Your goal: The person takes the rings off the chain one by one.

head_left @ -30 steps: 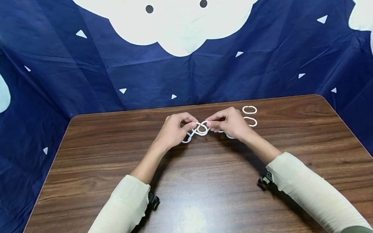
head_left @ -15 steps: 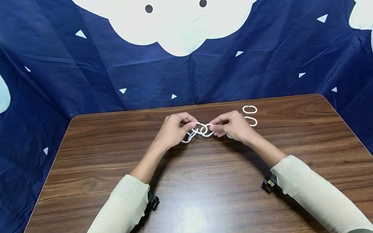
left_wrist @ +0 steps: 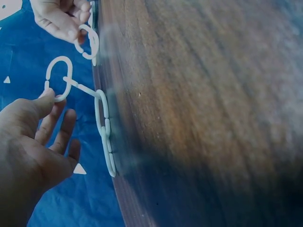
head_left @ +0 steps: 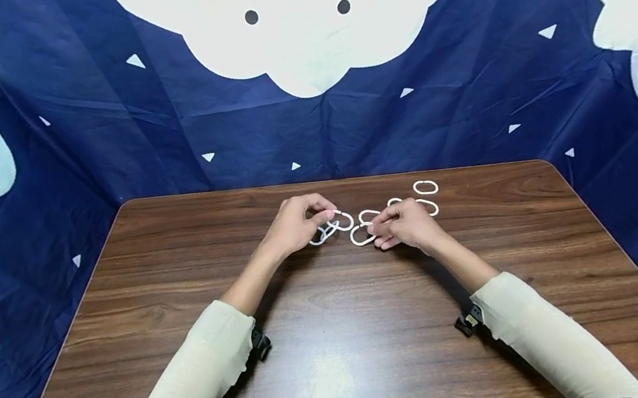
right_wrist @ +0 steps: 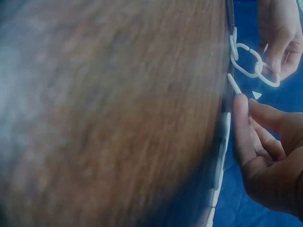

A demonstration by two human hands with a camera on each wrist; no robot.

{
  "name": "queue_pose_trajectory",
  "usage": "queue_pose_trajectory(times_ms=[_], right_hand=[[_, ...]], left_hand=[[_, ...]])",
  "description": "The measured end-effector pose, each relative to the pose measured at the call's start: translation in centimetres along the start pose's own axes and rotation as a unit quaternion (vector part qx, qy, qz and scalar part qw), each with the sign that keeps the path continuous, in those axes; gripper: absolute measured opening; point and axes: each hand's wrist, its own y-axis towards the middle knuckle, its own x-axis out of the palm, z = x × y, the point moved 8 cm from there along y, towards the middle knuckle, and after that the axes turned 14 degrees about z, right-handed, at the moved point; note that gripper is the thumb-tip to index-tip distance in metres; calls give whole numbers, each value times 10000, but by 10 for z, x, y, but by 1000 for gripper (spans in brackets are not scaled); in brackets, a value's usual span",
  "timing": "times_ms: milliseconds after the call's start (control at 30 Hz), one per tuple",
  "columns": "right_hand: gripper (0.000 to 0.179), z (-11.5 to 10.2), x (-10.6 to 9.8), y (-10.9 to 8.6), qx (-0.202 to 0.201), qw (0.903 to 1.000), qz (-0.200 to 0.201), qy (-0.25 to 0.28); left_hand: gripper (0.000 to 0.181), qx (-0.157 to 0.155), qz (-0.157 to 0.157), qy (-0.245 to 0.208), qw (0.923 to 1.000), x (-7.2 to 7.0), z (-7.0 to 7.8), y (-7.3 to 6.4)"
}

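Observation:
My left hand (head_left: pixel 300 223) pinches a white plastic chain link (left_wrist: pixel 71 71), an open-gapped oval, between thumb and fingertips. Further joined links (left_wrist: pixel 107 111) run from it down to the tabletop, as the left wrist view shows. To the right, my right hand (head_left: pixel 412 226) pinches a single white link (head_left: pixel 352 236), apart from that chain. In the right wrist view this single link (right_wrist: pixel 233 83) shows edge-on at the thumb and finger. Another white link (head_left: pixel 367 212) lies just behind my right fingertips.
Loose white links lie beyond my right hand: one partly hidden link (head_left: pixel 394 200), one by the knuckles (head_left: pixel 437 208), and one near the back edge (head_left: pixel 437 186). The brown wooden table (head_left: pixel 326 311) ends close behind them at a blue cloud-print curtain (head_left: pixel 256 132).
My right hand has moved right and toward me with its link. That link overlapped the left one earlier and now stands apart. The left hand has stayed nearly still.

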Motion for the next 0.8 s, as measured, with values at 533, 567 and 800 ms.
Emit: queue_pose_trajectory(times_ms=[533, 567, 800], right_hand=[[24, 8, -3, -3, 499, 9980, -68, -392], [24, 8, -3, -3, 512, 9978, -74, -409], [21, 9, -3, -1, 616, 9963, -151, -575]], left_hand=[[16, 51, 18, -35, 10000, 3, 3, -1], [16, 57, 21, -29, 10000, 3, 3, -1], [16, 64, 37, -80, 9999, 3, 2, -2]])
